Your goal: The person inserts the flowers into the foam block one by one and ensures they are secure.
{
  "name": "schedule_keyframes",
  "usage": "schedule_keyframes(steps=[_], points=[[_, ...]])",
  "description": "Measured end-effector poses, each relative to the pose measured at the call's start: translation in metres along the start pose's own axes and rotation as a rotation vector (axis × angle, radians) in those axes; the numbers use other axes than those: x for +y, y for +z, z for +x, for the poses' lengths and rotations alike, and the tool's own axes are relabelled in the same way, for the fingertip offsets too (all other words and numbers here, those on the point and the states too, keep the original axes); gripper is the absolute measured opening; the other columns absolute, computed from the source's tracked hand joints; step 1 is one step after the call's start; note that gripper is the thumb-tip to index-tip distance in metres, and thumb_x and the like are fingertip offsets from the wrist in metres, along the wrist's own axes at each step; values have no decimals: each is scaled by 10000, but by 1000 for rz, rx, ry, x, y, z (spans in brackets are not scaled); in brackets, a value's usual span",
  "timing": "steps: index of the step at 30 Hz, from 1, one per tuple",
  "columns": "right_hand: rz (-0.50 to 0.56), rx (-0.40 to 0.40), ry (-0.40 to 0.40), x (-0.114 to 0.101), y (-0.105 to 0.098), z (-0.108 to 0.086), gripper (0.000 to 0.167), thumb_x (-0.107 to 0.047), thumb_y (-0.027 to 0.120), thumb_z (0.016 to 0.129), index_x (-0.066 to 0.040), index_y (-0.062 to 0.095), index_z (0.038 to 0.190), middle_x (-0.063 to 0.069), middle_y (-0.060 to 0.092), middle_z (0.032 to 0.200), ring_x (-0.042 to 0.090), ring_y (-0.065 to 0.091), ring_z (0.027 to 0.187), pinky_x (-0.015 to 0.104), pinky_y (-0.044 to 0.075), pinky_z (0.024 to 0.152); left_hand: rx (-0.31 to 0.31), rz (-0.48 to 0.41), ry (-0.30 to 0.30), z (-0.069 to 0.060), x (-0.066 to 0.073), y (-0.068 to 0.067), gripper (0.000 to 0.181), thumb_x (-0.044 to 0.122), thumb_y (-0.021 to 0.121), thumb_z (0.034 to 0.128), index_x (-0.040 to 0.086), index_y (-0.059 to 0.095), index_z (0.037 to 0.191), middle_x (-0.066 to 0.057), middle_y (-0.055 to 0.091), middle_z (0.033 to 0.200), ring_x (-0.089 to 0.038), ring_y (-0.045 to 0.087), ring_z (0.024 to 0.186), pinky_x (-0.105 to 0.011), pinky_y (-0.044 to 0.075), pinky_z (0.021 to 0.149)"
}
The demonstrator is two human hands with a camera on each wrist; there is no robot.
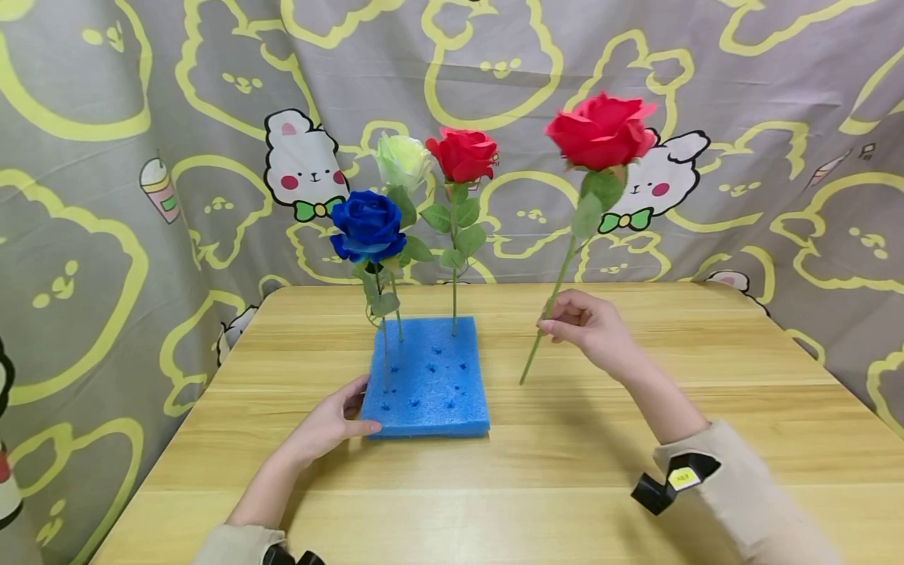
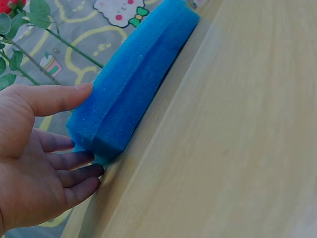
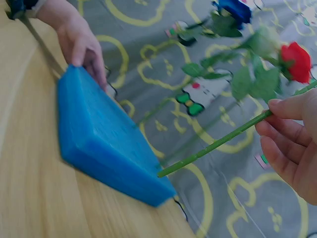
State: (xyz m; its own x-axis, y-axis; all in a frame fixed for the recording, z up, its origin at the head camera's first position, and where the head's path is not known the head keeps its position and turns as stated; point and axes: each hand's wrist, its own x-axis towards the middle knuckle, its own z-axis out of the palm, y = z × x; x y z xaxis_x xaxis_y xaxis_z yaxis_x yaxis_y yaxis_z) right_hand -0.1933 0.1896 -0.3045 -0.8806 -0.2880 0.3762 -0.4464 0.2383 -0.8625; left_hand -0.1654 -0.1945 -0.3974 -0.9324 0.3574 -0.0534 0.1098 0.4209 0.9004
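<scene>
My right hand point(image 1: 595, 328) pinches the green stem of a red artificial rose point(image 1: 600, 132) between thumb and fingers. The rose stands tilted in the air, its bloom up and right, its bare stem end point(image 3: 181, 163) pointing down-left. To its left a blue foam block point(image 1: 431, 416) lies on the table, with several small holes in its top. My left hand point(image 1: 328, 424) holds the block by its near left corner, thumb point(image 2: 62, 98) on the upper edge, fingers at the side. A blue rose point(image 1: 369, 226), a pale green-white rose point(image 1: 402, 159) and another red rose point(image 1: 464, 155) stand upright in the foam.
The wooden table point(image 1: 565, 486) extends around the block. A grey curtain point(image 1: 508, 71) with yellow outlines and cartoon animals hangs behind and beside it. Black wrist cameras point(image 1: 674, 480) sit on the beige sleeves.
</scene>
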Motion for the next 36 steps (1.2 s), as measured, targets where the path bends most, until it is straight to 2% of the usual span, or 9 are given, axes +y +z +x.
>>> schedule_keyframes(steps=[6,12,19,26,36], points=[[-1,-61,-30,-5,25,10,99,1,630,858,34,582,938,144,658,850,156,649,751,332,536,660,0,3,4,0,0,0,824,174,724,805,-71,241,1427,-266,313,1428,-416,353,1265,-528,278,1027],[17,-87,-30,-9,45,17,91,-9,628,863,23,592,940,223,643,888,163,647,774,326,533,662,-4,-3,4,0,0,0,823,176,724,806,-66,242,1429,-260,317,1428,-412,354,1265,-527,279,1027],[-3,-79,-41,-9,63,23,99,-23,650,850,5,604,933,152,637,831,179,630,705,425,528,662,-3,-1,-8,0,1,0,832,191,726,807,-55,239,1434,-256,321,1426,-409,354,1266,-529,279,1027],[15,-77,-36,-4,75,28,99,-7,649,845,7,609,934,83,631,823,164,616,690,323,527,617,-4,-4,-3,0,1,0,831,190,727,806,-54,241,1433,-252,325,1425,-407,356,1264,-530,274,1030],[-2,-90,-39,4,87,29,76,-2,655,838,15,617,901,104,629,806,237,608,659,289,512,571,-2,-3,1,-1,1,-1,827,194,723,810,-54,240,1434,-253,335,1418,-403,370,1254,-527,288,1022]])
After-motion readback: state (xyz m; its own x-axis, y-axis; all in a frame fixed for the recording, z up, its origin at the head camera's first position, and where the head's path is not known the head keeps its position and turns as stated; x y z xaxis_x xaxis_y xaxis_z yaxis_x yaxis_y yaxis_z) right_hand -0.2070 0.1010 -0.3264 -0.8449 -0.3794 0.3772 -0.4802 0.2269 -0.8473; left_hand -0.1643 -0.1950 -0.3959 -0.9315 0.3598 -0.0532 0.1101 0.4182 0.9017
